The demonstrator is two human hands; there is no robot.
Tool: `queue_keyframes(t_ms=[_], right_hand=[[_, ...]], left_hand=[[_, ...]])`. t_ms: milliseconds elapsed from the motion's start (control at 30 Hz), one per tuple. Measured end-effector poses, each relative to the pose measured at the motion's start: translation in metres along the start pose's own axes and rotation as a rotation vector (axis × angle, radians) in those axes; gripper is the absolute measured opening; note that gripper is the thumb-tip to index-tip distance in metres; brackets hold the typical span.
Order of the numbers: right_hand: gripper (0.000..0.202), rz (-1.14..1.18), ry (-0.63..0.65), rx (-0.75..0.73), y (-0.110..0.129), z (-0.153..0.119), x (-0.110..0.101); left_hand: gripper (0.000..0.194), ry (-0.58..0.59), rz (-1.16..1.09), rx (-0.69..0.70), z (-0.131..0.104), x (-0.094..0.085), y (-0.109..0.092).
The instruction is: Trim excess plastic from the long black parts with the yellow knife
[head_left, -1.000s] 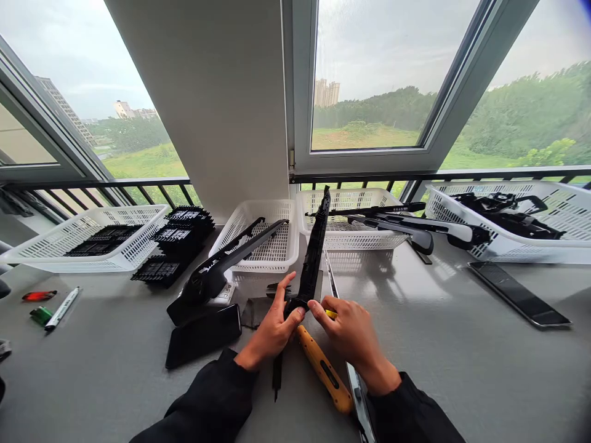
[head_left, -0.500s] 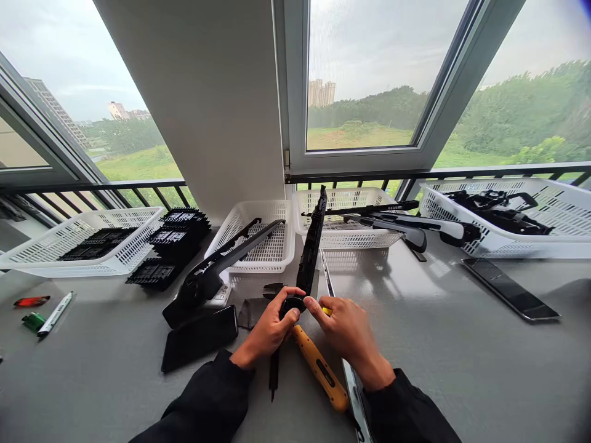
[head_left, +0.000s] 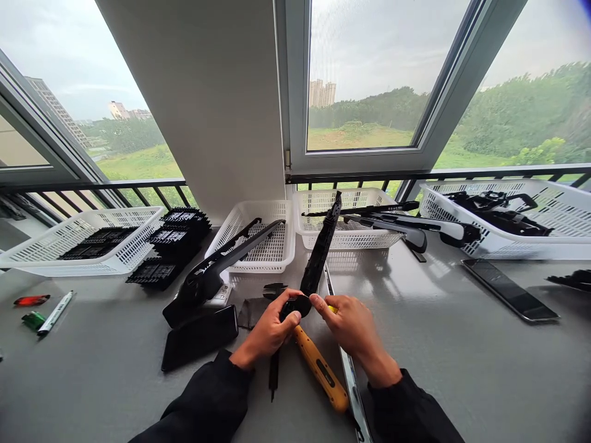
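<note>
A long, tapering black plastic part slants up and away from me. My left hand is closed around its rounded near end. My right hand is closed on a small yellow tool, mostly hidden by the fingers, with its thumb tip against the edge of that rounded end. Just below the hands lies a yellow-orange electric screwdriver, a long steel ruler beside it. A dark caliper-like tool passes under my left hand.
White baskets line the window side, several holding black parts. Stacked black grid pieces, two long handled parts, a dark phone and a marker lie left. Another phone and a dark object are right.
The black part has tilted to the right, its far tip lower. My right hand has shifted slightly right. A dark object has appeared at the right edge.
</note>
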State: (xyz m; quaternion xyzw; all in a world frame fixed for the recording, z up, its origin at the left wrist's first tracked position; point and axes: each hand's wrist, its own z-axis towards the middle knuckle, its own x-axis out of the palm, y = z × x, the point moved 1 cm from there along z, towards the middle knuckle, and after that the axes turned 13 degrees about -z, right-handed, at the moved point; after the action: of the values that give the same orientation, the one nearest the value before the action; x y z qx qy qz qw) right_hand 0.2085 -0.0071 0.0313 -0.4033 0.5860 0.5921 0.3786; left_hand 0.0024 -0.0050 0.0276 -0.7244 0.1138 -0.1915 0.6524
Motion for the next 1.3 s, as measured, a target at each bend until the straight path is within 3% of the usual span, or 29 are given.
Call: queue_keyframes(t_ms=[500, 933, 1300], right_hand=[[0.070, 0.023, -0.088, -0.044, -0.0010, -0.0038, 0.0024], [0.061, 0.020, -0.032, -0.054, 0.0029, -0.0047, 0.0029], [0.069, -0.002, -0.029, -0.017, 0.0026, -0.0043, -0.0028]], left_hand=[[0.036, -0.039, 0.009, 0.025, -0.0031, 0.0037, -0.0002], [0.030, -0.092, 0.022, 0.058, -0.0008, 0.0033, 0.0018], [0.036, -0.082, -0.004, 0.022, -0.0005, 0.0038, -0.0011]])
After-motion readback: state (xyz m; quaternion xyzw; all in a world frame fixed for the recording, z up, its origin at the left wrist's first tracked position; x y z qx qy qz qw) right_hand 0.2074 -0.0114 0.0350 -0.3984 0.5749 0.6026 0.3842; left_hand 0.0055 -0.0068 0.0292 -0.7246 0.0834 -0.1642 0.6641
